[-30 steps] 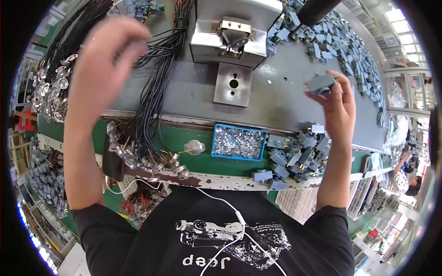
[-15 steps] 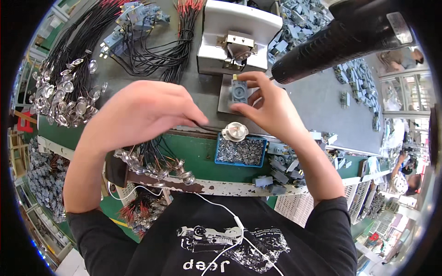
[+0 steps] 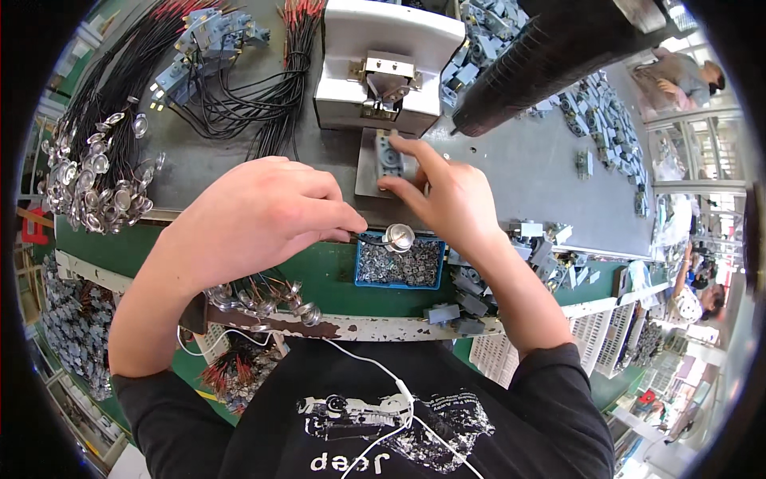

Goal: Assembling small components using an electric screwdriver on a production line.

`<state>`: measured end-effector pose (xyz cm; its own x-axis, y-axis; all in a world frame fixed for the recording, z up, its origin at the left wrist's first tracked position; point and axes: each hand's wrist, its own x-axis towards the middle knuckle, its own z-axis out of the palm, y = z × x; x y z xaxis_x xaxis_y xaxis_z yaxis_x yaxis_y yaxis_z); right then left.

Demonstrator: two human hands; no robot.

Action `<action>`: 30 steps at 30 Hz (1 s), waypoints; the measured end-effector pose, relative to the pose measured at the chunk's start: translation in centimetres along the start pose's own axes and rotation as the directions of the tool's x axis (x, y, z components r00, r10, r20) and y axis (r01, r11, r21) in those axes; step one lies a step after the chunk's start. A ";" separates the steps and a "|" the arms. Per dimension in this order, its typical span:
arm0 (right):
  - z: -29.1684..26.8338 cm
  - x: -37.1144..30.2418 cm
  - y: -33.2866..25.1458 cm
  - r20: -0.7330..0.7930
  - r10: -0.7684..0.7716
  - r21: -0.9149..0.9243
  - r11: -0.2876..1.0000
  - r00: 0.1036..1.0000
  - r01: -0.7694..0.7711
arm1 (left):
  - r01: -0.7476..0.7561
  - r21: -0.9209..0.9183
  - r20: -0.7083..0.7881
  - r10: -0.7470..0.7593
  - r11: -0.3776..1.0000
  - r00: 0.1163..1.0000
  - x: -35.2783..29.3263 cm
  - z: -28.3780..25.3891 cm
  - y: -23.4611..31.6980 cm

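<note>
My left hand (image 3: 271,209) pinches a black wire between thumb and fingertips. At the wire's end hangs a round silver metal cap (image 3: 399,238), over the blue tray (image 3: 357,275) of small metal pieces. My right hand (image 3: 448,195) grips a small grey-blue plastic block (image 3: 389,156) with a round recess in its face, thumb at its lower end and fingers at its upper end. The block is held over a flat metal plate (image 3: 367,180), in front of a white stand (image 3: 339,80) that carries a metal fixture (image 3: 391,76). Whether block and plate touch I cannot tell.
A thick black cylindrical tool (image 3: 519,76) slants in from the upper right. Bundles of black wires (image 3: 291,88) and silver caps (image 3: 96,172) lie at the left. Grey blocks pile up at the far right (image 3: 610,132) and beside the tray (image 3: 471,303).
The whole view has shifted a little. The cap on its wire now hangs lower over the blue tray, and the block in my right hand has turned slightly.
</note>
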<state>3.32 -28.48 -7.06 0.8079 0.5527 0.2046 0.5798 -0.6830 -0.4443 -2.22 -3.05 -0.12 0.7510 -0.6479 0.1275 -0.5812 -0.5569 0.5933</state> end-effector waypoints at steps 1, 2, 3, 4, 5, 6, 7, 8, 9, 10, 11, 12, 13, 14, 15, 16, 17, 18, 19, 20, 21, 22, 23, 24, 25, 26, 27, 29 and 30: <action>0.3 -0.6 0.3 -0.079 -0.026 0.008 1.000 0.997 0.026 | -0.016 0.042 0.020 0.015 0.999 1.000 0.1 0.1 0.1; 0.5 -0.7 0.6 -0.080 -0.026 0.006 1.000 0.996 0.027 | -0.033 0.084 0.041 0.030 0.996 0.999 0.2 0.1 0.2; 0.6 -0.7 0.6 -0.091 -0.031 0.000 1.000 0.995 0.031 | -0.034 0.084 0.041 0.031 0.996 0.999 0.3 0.4 0.1; 0.8 -0.9 0.3 -0.100 -0.031 -0.003 1.000 0.995 0.031 | -0.041 0.067 0.012 0.040 0.997 0.999 0.3 0.8 -0.1; 0.7 -0.6 -0.2 -0.083 -0.026 -0.049 0.999 0.996 0.022 | -0.048 0.050 -0.016 0.049 0.998 0.999 0.3 1.0 -0.2; 0.5 -0.7 -0.5 -0.083 -0.020 -0.048 0.999 0.996 0.016 | -0.051 0.047 -0.012 0.052 0.998 0.999 0.3 0.9 -0.1; 0.3 -0.6 -0.7 -0.069 -0.019 -0.070 0.997 0.997 0.014 | -0.043 0.083 0.007 0.043 0.996 0.999 0.4 0.7 0.0; 0.1 -0.6 -0.8 -0.056 -0.018 -0.091 0.996 0.998 0.013 | -0.036 0.119 0.025 0.033 0.992 0.999 0.5 0.5 0.1; 0.1 -0.7 -0.7 -0.057 -0.020 -0.093 0.996 0.998 0.014 | -0.037 0.120 0.023 0.035 0.992 0.999 0.6 0.5 0.1; 0.2 -1.0 -0.5 -0.079 -0.035 -0.107 0.994 0.996 0.026 | -0.050 0.128 0.021 0.048 0.991 0.999 0.7 0.5 0.1; 0.2 -1.1 -0.3 -0.100 -0.051 -0.122 0.992 0.994 0.038 | -0.063 0.136 0.019 0.061 0.989 0.998 0.9 0.5 0.0; -0.1 -0.8 -0.3 -0.101 -0.050 -0.123 0.992 0.994 0.038 | -0.065 0.136 0.019 0.063 0.989 0.998 1.1 0.5 0.0; -0.4 -0.4 -0.6 -0.034 -0.018 -0.139 0.990 0.999 0.013 | -0.070 0.129 0.010 0.069 0.989 0.998 1.1 0.6 -0.1; -0.9 0.0 -0.9 0.033 0.016 -0.157 0.988 0.999 -0.011 | -0.075 0.122 0.000 0.076 0.990 0.997 1.2 0.6 -0.3; -1.8 0.1 -1.1 0.031 0.019 -0.158 0.987 0.999 -0.014 | -0.078 0.121 0.001 0.079 0.990 0.997 1.3 0.5 -0.2; -2.8 0.0 -1.0 -0.020 -0.070 -0.051 0.996 0.997 0.069 | -0.069 0.126 -0.015 0.071 0.990 0.997 1.3 0.4 -0.1; -3.4 -0.1 -1.0 -0.081 -0.153 0.051 0.986 0.985 0.157 | -0.059 0.133 -0.033 0.064 0.989 0.997 1.3 0.2 -0.1; -3.6 -0.3 -1.2 -0.081 -0.160 0.048 0.985 0.984 0.165 | -0.057 0.137 -0.039 0.063 0.989 0.997 1.5 0.2 -0.3; -4.1 -1.1 -1.6 0.078 -0.159 0.380 0.917 0.984 0.118 | -0.083 0.092 -0.088 0.091 0.992 0.992 1.8 0.2 -0.5; -4.5 -1.7 -2.0 0.224 -0.208 0.657 0.754 0.952 0.010 | -0.113 0.049 -0.139 0.119 0.992 0.983 2.1 0.2 -0.7; -4.2 -1.8 -2.5 0.368 -0.130 0.773 0.592 0.921 -0.226 | -0.131 0.055 -0.145 0.138 0.990 0.980 1.9 0.2 -0.5; -3.9 -1.6 -2.0 0.351 -0.134 0.766 0.610 0.927 -0.202 | -0.059 -0.089 -0.147 0.045 0.994 0.988 1.7 0.2 -0.5; -3.6 -1.6 -1.0 0.466 -0.097 0.857 0.298 0.879 -0.421 | 0.003 -0.236 -0.135 -0.036 0.972 0.990 1.8 0.2 -0.7; -3.5 -1.5 -0.2 0.572 -0.108 0.813 -0.057 0.813 -0.580 | -0.031 -0.222 -0.154 -0.004 0.975 0.988 1.9 0.0 -1.1; -3.5 -1.4 0.1 0.566 -0.164 0.812 -0.060 0.808 -0.581 | -0.053 -0.250 -0.122 0.022 0.967 0.992 2.0 -0.2 -1.6; -4.3 -1.1 -0.5 0.638 -0.127 0.769 0.162 0.760 -0.619 | -0.067 -0.285 -0.083 0.045 0.956 0.996 1.9 -0.3 -1.7; -5.4 -0.2 -0.9 0.540 -0.171 0.751 0.540 0.824 -0.380 | -0.028 -0.218 0.008 0.031 0.975 0.999 2.0 -0.8 -1.4; -6.1 0.3 -1.2 0.458 -0.252 0.578 0.813 0.853 -0.070 | 0.002 -0.126 -0.008 -0.003 0.992 1.000 1.6 0.2 -1.5; -5.9 0.1 -0.9 0.325 -0.274 0.416 0.901 0.905 0.123 | 0.050 -0.037 -0.022 -0.051 0.998 0.998 1.6 0.5 -1.5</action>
<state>3.54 -30.62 -1.53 0.5381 0.8425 0.0235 0.5777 -0.3484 -0.7382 -0.32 -3.50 -1.25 0.7861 -0.6074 0.1143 -0.5309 -0.5689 0.6281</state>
